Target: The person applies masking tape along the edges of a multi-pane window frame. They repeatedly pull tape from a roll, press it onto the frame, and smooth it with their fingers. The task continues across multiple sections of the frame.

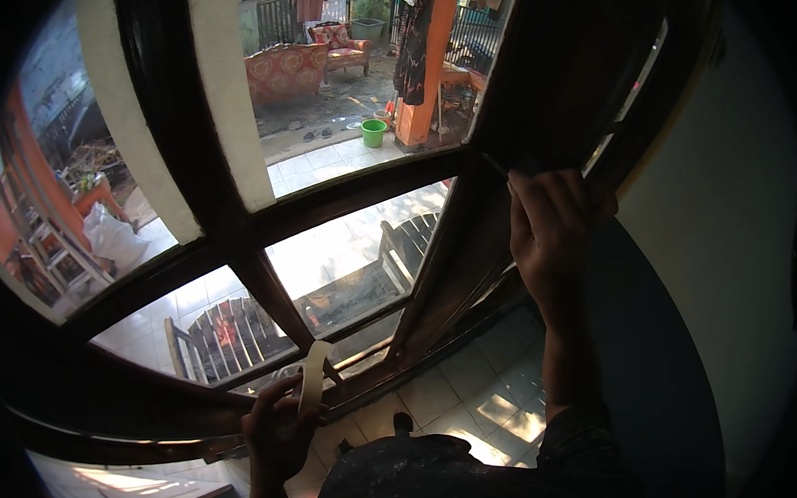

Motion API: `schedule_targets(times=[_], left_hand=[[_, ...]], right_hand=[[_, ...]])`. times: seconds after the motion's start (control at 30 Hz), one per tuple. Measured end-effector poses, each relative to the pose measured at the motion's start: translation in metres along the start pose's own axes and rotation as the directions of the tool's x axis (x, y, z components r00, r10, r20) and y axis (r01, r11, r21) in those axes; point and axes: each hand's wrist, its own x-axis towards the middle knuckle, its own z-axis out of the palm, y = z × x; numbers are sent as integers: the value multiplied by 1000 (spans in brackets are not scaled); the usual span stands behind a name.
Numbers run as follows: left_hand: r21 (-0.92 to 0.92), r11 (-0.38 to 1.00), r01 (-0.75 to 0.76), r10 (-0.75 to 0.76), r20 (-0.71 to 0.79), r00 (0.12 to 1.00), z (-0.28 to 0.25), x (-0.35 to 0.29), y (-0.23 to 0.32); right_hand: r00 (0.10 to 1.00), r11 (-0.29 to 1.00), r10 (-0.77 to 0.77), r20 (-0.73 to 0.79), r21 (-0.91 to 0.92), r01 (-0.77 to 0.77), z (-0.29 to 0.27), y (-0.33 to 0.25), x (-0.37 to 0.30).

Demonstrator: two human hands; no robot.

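Two hands in use at the dark wooden window frame. Step in hand, as judged: taping or marking at the frame's right side; which of the two cannot be told. A pale roll of adhesive tape is held by the left hand, between thumb and fingers, at the lower edge of the glazed part, seen nearly edge-on and tilted. Grip there is closed round the roll; no free strip can be made out.

Right hand is raised to the dark wooden upright right of the panes. Fingers are bent, tips drawn together and directed up-left at the wood. Something thin may be pinched there; too dark to tell, so grip width is not confirmed.

Next move, as judged: steady fingertip control called for at the upright, with the roll kept clear of the lower rail. If tape is being laid, light tension would be needed.

Pose: right forearm is brought up nearly vertical from the dark sleeve; left forearm is mostly cut off by the lower edge, hand held lower and well apart from the right.
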Motion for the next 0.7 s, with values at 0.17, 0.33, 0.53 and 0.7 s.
schedule_targets(times=[0.17,0.33,0.53,0.7], left_hand=[[12,1000,19,-19,-2,1000,2,0,1],[17,1000,9,-9,-1,1000,2,0,-1],[-42,999,31,-29,31,999,6,3,-14],[-90,990,106,-99,82,992,19,8,-12]], right_hand=[[1000,1000,-5,-8,-17,5,0,-1,1],[1000,998,-18,13,-64,19,-4,-7,6],[997,999,-14,70,-30,16,-8,-4,11],[999,993,-14,30,121,10,6,6,3]])
